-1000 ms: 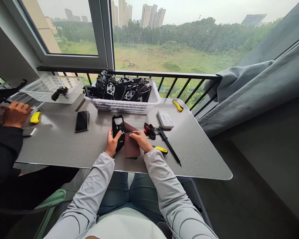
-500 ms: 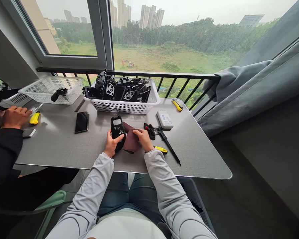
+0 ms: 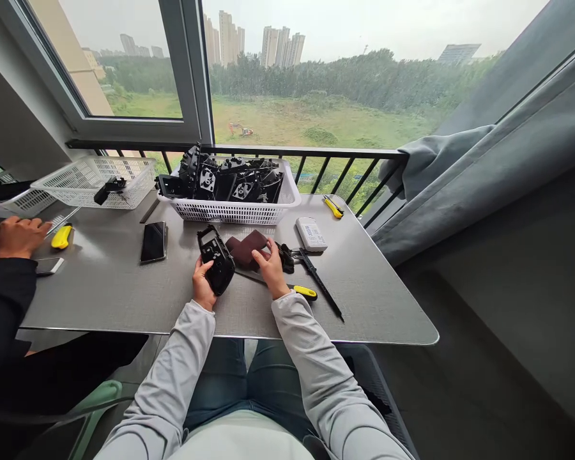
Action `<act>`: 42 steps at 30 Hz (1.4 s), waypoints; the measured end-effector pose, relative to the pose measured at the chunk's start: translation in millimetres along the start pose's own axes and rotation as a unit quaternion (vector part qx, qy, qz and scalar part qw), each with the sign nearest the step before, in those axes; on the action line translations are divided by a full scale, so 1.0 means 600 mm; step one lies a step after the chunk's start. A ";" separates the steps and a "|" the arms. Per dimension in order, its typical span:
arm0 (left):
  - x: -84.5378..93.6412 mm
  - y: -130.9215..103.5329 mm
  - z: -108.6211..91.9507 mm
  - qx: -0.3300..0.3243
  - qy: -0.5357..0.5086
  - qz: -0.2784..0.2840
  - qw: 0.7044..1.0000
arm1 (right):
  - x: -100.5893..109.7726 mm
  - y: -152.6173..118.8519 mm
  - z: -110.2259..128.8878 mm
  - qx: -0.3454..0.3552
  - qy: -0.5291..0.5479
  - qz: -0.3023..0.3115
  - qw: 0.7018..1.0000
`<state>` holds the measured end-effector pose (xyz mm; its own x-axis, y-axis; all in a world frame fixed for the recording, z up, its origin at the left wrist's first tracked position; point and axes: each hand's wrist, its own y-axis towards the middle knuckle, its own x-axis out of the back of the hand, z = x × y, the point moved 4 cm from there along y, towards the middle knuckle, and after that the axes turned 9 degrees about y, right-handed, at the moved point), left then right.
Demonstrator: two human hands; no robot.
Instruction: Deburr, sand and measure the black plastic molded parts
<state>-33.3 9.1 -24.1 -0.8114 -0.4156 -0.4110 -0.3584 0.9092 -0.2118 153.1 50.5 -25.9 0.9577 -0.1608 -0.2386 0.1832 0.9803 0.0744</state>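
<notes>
My left hand (image 3: 204, 285) is closed round the lower left edge of a black plastic housing (image 3: 216, 260), held tilted above the table with its hollow, detailed side showing. To the right of it, my right hand (image 3: 272, 271) pinches the edge of a brown-red sheet of sandpaper (image 3: 250, 248), which is folded or curled. Under my right wrist lies a long thin tool with a yellow and black handle (image 3: 305, 292); its shaft runs left beneath the hand. Close by on the right are a black crumpled item (image 3: 286, 258) and a black caliper (image 3: 322, 285).
Behind stands a white basket (image 3: 230, 211) piled with black plastic parts. A phone (image 3: 153, 243), a white box (image 3: 311, 234) and a yellow utility knife (image 3: 333, 207) lie on the table (image 3: 374, 300). At left, another person's hand (image 3: 18, 236) works near a second basket (image 3: 84, 195).
My left hand has tilted the housing and drawn it away from the sandpaper. My right hand has carried the sandpaper slightly up, uncovering the thin tool's shaft. The view has shifted slightly.
</notes>
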 end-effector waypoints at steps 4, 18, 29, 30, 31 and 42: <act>-0.012 -0.008 0.003 0.023 -0.002 0.035 0.999 | 0.007 -0.015 0.029 0.153 -0.169 -0.042 0.973; -0.013 -0.007 -0.002 0.020 -0.014 0.079 0.997 | -0.050 -0.059 0.042 0.305 -0.360 0.234 0.850; -0.023 -0.019 -0.005 0.053 -0.018 0.122 0.991 | -0.051 -0.072 0.053 0.322 -0.289 0.219 0.875; -0.026 -0.021 -0.005 0.054 -0.013 0.134 0.989 | -0.050 -0.074 0.055 0.328 -0.273 0.214 0.879; -0.030 -0.023 -0.005 0.052 -0.005 0.146 0.988 | -0.048 -0.076 0.057 0.336 -0.253 0.207 0.883; 0.002 -0.034 -0.039 -0.298 0.131 -0.058 0.944 | -0.029 -0.078 0.082 0.283 -0.104 0.088 0.949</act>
<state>-37.8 -9.3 0.3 -0.8090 -0.5637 -0.1665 -0.5847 0.7427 0.3264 139.0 1.8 22.2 0.9968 -0.0781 0.0176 0.0506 0.7844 0.6181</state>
